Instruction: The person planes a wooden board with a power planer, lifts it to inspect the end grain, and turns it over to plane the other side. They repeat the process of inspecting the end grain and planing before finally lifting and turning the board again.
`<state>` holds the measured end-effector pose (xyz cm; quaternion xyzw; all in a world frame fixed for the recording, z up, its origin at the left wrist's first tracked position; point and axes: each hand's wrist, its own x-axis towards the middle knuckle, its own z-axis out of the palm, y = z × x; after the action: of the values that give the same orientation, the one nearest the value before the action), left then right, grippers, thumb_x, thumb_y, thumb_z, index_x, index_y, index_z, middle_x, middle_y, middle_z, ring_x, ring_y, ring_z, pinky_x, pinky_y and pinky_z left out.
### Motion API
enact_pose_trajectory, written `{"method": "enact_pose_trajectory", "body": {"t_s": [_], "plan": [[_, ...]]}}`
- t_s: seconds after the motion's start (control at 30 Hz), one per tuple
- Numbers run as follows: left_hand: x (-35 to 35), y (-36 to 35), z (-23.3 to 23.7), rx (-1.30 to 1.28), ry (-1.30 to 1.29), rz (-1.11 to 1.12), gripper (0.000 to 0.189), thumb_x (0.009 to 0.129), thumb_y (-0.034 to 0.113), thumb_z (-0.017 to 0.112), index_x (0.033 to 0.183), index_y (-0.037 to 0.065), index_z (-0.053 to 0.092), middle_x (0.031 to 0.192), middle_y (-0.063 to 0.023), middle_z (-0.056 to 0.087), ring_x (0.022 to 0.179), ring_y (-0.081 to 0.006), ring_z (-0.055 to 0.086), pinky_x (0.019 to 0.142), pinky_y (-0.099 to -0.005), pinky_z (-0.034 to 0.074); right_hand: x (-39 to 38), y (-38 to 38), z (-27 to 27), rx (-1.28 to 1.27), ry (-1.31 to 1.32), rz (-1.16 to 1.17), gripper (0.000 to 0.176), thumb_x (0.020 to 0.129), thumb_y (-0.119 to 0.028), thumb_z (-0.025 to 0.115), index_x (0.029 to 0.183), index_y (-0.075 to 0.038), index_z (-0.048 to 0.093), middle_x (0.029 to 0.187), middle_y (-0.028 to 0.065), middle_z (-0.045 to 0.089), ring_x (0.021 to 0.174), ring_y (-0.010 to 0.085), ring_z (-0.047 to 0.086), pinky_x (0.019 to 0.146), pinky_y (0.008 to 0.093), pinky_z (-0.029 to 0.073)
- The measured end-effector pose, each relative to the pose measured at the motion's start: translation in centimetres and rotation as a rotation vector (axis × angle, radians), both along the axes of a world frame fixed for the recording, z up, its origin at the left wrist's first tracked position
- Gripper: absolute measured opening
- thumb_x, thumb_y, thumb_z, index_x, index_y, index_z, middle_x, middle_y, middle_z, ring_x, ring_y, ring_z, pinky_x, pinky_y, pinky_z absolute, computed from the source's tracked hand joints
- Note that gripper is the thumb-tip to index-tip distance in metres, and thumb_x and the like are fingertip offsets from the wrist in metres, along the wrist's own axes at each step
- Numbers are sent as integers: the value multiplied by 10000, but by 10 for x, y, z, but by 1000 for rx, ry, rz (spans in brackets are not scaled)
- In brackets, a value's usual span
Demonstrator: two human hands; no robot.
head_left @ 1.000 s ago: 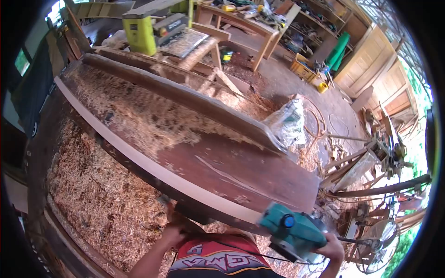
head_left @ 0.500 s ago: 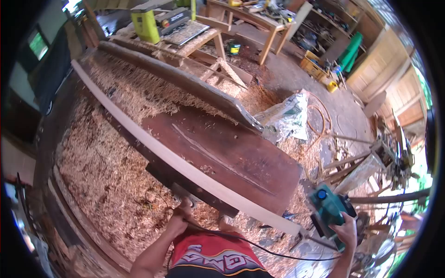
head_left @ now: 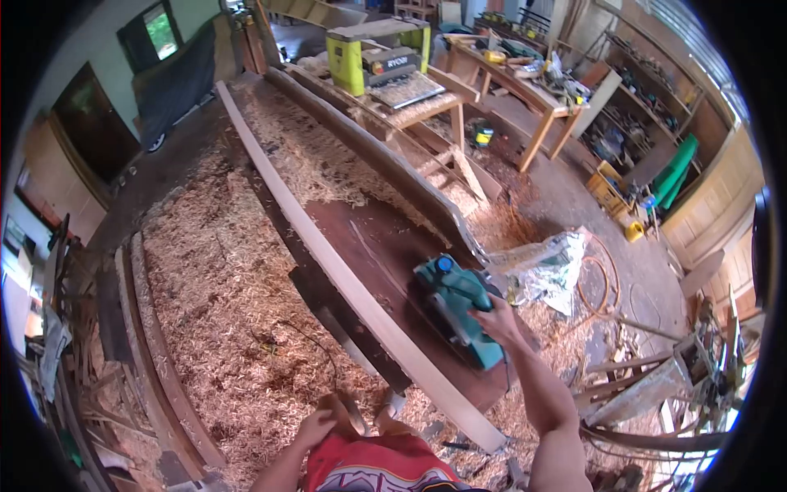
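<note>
While right fingers [head_left: 484,316] grip it, boxy teal planer [head_left: 461,302], blue knob [head_left: 444,264].

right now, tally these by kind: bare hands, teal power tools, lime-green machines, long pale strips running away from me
Bare hands: 2, left hand and right hand
Teal power tool: 1
Lime-green machine: 1
Long pale strip: 1
Total: 5

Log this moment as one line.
right hand: grip on teal planer, over brown slab | left hand: beside red clothing | pale strip: runs alongside brown slab
</note>
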<state>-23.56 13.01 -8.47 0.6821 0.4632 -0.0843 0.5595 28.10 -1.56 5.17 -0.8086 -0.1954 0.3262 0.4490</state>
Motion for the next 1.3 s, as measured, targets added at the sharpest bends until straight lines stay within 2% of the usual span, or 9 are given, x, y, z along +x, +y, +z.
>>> {"method": "enact_pose_trajectory", "body": {"t_s": [0.1, 0.17, 0.3, 0.53, 0.67, 0.77, 0.9, 1.07, 1.3], "plan": [[-96, -35, -22, 196, 239, 233, 350, 869, 299, 674, 1051, 3, 716, 1061, -180, 710, 992, -322, 677, 851, -401, 533, 19, 71, -33, 94, -42, -19, 426, 787, -324, 769, 1125, -78, 688, 726, 42, 632, 600, 131, 588, 555, 321, 479], [-169, -54, -46, 434, 571, -616, 358, 904, 284, 671, 1173, 49, 689, 1053, -139, 722, 976, -258, 696, 816, -362, 554, 21, 109, -34, 106, -64, -32, 443, 788, -351, 757, 1135, -86, 684, 704, 50, 632, 563, 139, 593, 519, 323, 468], [-187, -105, -23, -20, 610, 295, 353, 906, 283, 676, 1160, 39, 689, 1045, -131, 720, 955, -243, 694, 797, -354, 556, 37, 178, -12, 128, -75, -69, 417, 791, -333, 753, 1120, -86, 684, 649, 39, 593, 503, 143, 565, 481, 317, 460], [-166, -176, -24, -106, 402, 579, 347, 909, 281, 686, 1138, 21, 689, 1029, -117, 718, 920, -218, 689, 765, -340, 558, 45, 190, -41, 100, -537, -19, 622, 807, -415, 764, 1297, -65, 606, 1010, 190, 689, 923, 325, 672, 872, 434, 529], [-155, -219, -38, -120, 249, 673, 345, 910, 280, 692, 1126, 11, 688, 1021, -109, 716, 900, -203, 686, 747, -331, 560, -57, 33, 15, 128, -894, 372, 879, 768, -381, 795, 1459, -27, 383, 1240, 312, 574, 1172, 442, 561, 947, 479, 481], [-140, -250, -56, -136, 62, 734, 344, 911, 279, 696, 1116, 4, 688, 1014, -103, 715, 885, -192, 684, 733, -325, 561, -137, -130, 35, -196, -370, 748, 1041, 723, -439, 833, 1523, -56, 287, 1339, 310, 542, 1222, 418, 569, 990, 474, 470], [-89, -263, -99, -204, -215, 702, 370, 927, 292, 682, 1136, -14, 676, 1052, -97, 706, 871, -177, 676, 728, -295, 551, -197, -200, 26, -400, -401, 426, 941, 649, -376, 874, 1365, 19, 407, 1082, 274, 659, 1031, 395, 662, 881, 482, 524], [20, -289, -19, -366, -356, 432, 516, 994, 415, 571, 1335, 29, 591, 1192, -104, 672, 1067, -146, 623, 882, -321, 501, -207, -199, 69, -423, -308, 526, 539, 639, -328, 859, 964, 7, 589, 885, 209, 697, 823, 327, 691, 727, 409, 545], [28, -293, 171, -599, -1006, 845, 478, 1021, 301, 464, 1374, -20, 445, 1292, -128, 582, 1172, -227, 585, 1010, -396, 484, -285, -218, 151, 147, 298, 588, 609, 805, -286, 735, 1237, 110, 568, 1024, 177, 697, 955, 211, 680, 850, 356, 545]]}}
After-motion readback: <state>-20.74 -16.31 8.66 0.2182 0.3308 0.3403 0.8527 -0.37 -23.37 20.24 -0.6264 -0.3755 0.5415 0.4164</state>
